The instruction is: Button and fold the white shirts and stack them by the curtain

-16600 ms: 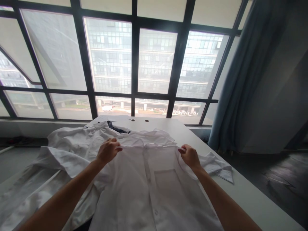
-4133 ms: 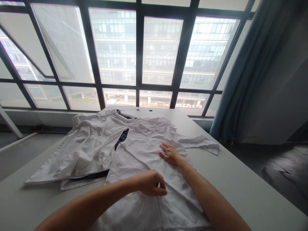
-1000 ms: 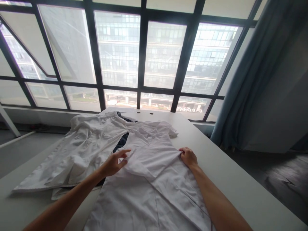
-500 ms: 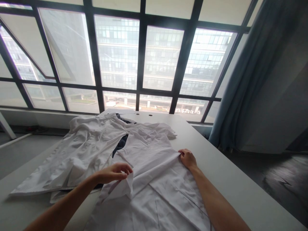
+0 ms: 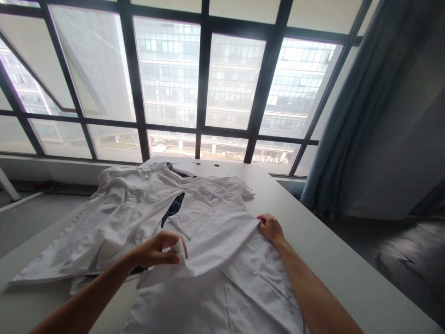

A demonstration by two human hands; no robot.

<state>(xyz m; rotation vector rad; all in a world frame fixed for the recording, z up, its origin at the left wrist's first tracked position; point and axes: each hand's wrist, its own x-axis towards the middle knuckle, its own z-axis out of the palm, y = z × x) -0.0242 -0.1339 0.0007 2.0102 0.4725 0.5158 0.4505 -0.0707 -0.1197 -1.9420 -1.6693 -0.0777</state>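
Observation:
A white shirt [image 5: 212, 218] lies spread on the table before me, its collar end pointing toward the window. My left hand [image 5: 165, 248] pinches a raised edge of the shirt's cloth between thumb and fingers, a little above the rest of the garment. On the shirt's right side, my right hand [image 5: 270, 227] grips the cloth at its edge, low over the table. A flap of fabric hangs in a shallow curve between both hands. The lower part of the shirt spreads toward me, beneath my forearms.
More white garments [image 5: 118, 208] lie rumpled to the left, with a dark blue cloth [image 5: 174, 211] showing between them and the shirt. The white table [image 5: 323, 260] ends at a slanting right edge. Behind stand a large window [image 5: 170, 74] and a blue-grey curtain [image 5: 344, 120].
My left hand has shifted slightly left and now holds the shirt's edge lifted, so the fold between the hands sags in a wider curve. My right hand stays almost where it was.

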